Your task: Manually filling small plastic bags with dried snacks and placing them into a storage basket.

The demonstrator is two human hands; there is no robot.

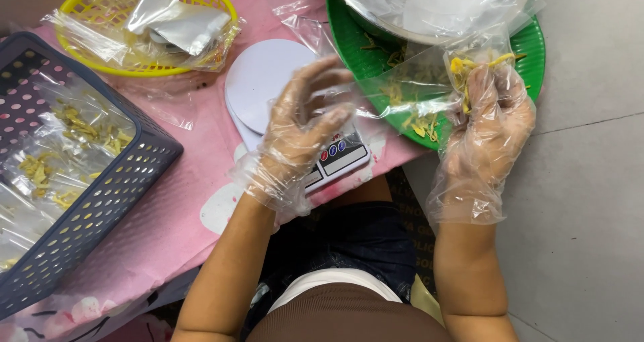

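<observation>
Both my hands wear loose clear plastic gloves. My left hand (302, 124) hovers over a small white kitchen scale (268, 80) and holds the edge of a clear plastic bag (402, 90) that stretches across to the right. My right hand (490, 114) pinches a clump of yellow dried strips (463, 67) at the bag's other end, above the green tray (533, 46). More yellow strips show inside the bag and on the tray.
A dark blue perforated basket (127, 174) at the left holds several filled clear bags. At the top left, a yellow basket (80, 0) holds empty bags and silver pouches. A metal bowl covered in plastic (429, 6) sits on the green tray. The table has a pink cloth (194, 201); grey floor lies to the right.
</observation>
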